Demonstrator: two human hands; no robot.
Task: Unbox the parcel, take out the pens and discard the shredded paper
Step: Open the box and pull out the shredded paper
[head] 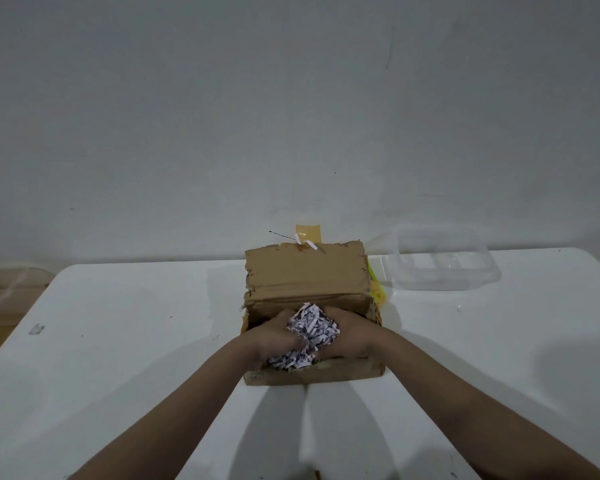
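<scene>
Cardboard box [305,275] sits on the white table [118,341], near the far edge by the wall. Far flap stands up, with a strip of tan tape [308,233] sticking above it and a couple of white paper slivers caught on top. Both of the person's hands are down inside the open box. Left hand [274,336] and right hand [352,332] cup a wad of shredded paper [312,327] between them, fingers curled into it from either side, so both are gripping the paper. More shreds lie loose at the near inner wall of the box, under the wrists. No pens can be made out; box contents beneath the hands are hidden. Something yellow-green [374,282] pokes out just beside the box on its right, too covered to identify. Clear plastic container [444,258] rests on the table further right, near the wall, apart from the box.
</scene>
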